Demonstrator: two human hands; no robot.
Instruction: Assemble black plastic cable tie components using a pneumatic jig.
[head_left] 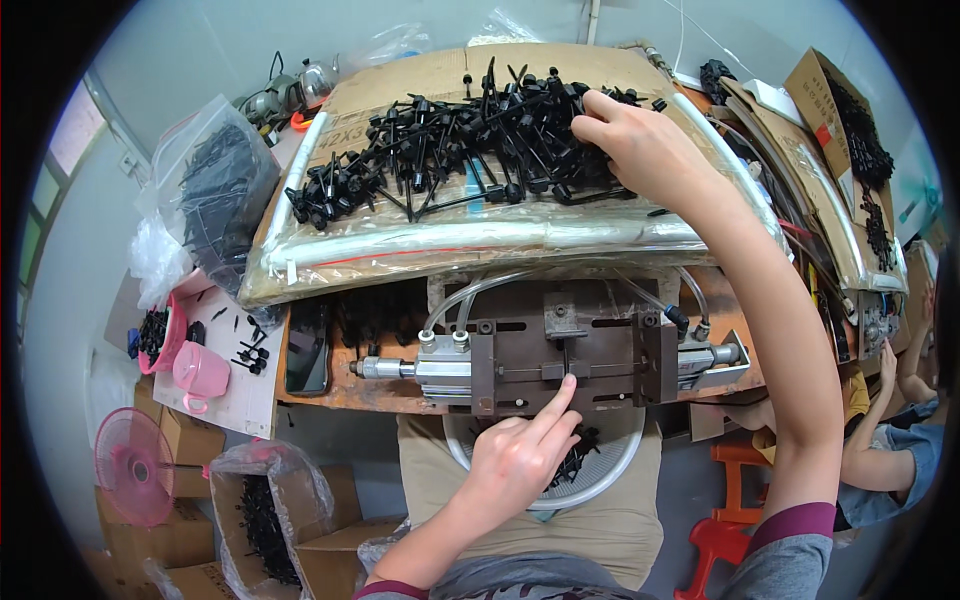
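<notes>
Black rod-like parts (522, 125) lie tangled and heaped beyond the dark metal fixture (520, 350).

Bare hands two, one left hand (515, 455) and one right hand (645, 145), one metal fixture (615, 350), one phone (308, 352), one pink mug (203, 370), one pink fan (134, 466), black stemmed parts (520, 125) past counting
</notes>
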